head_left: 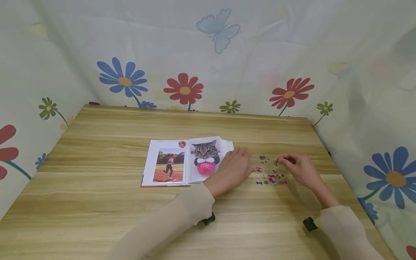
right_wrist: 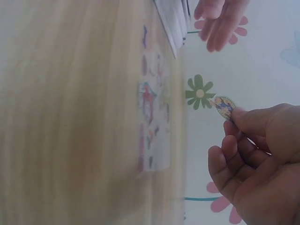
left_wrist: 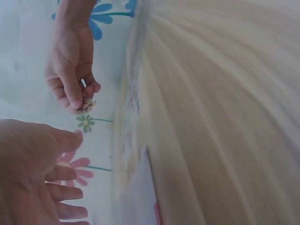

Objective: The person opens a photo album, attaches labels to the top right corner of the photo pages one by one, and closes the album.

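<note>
Between thumb and fingertips, my right hand (head_left: 299,168) pinches a small round sticker (right_wrist: 225,107) with a colourful printed picture. It is held up over a clear sticker sheet (head_left: 273,179) with several small cartoon pictures. My left hand (head_left: 232,168), fingers extended and holding nothing, hovers by the right edge of an open photo album (head_left: 147,169). On the album's left page are a runner photo (head_left: 169,166) and a small badge-like sticker (head_left: 182,144) at the top corner. The right page shows a cat photo (head_left: 205,153), partly covered by my left hand.
The album and sheet lie on a wood-grain table (head_left: 97,209). Behind and beside it hangs a pale curtain (head_left: 156,32) printed with flowers and a butterfly. A dark strap piece (head_left: 310,224) shows at my right wrist.
</note>
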A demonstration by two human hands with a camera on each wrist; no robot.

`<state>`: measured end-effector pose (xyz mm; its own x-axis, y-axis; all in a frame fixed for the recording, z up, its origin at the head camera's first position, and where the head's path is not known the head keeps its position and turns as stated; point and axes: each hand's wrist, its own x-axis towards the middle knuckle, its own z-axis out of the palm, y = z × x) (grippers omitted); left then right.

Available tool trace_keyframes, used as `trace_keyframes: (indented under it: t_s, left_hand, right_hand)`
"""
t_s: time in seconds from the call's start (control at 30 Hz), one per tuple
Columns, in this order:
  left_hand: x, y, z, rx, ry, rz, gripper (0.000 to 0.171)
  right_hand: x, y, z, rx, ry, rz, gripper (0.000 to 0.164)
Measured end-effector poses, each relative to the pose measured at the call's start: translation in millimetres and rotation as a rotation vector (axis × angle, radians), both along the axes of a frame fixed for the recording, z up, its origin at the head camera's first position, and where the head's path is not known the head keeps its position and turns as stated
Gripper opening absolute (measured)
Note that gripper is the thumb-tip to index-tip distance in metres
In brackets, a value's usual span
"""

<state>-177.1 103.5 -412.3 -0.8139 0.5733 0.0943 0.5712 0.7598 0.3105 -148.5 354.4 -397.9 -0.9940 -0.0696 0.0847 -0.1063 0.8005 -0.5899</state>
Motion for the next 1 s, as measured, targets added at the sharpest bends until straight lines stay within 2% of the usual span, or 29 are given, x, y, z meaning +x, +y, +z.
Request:
trace_keyframes:
  t_s: [0.07, 0.3, 0.57, 0.8, 1.0]
  left_hand:
    - [0.0, -8, 4.1, 0.026, -0.020, 0.007, 0.063]
    - [-3.1, -38, 13.1, 0.044, 0.011, 0.043, 0.066]
    - [-3.6, -72, 18.2, 0.069, -0.032, 0.108, 0.070]
    - [-6.0, -94, 19.4, 0.082, -0.033, 0.158, 0.071]
    - [-6.4, -109, 14.1, 0.091, -0.076, 0.207, 0.073]
  right_hand:
    - [-2.5, -2, 3.3, 0.002, -0.004, 0.007, 0.023]
    - [-11.4, -10, 9.5, 0.010, 0.031, 0.020, 0.021]
    - [-19.3, -18, 14.3, 0.006, 0.050, 0.070, 0.021]
    - [-25.1, -28, 18.2, -0.024, 0.062, 0.113, 0.020]
    - [-29.5, -39, 18.8, -0.045, 0.071, 0.144, 0.021]
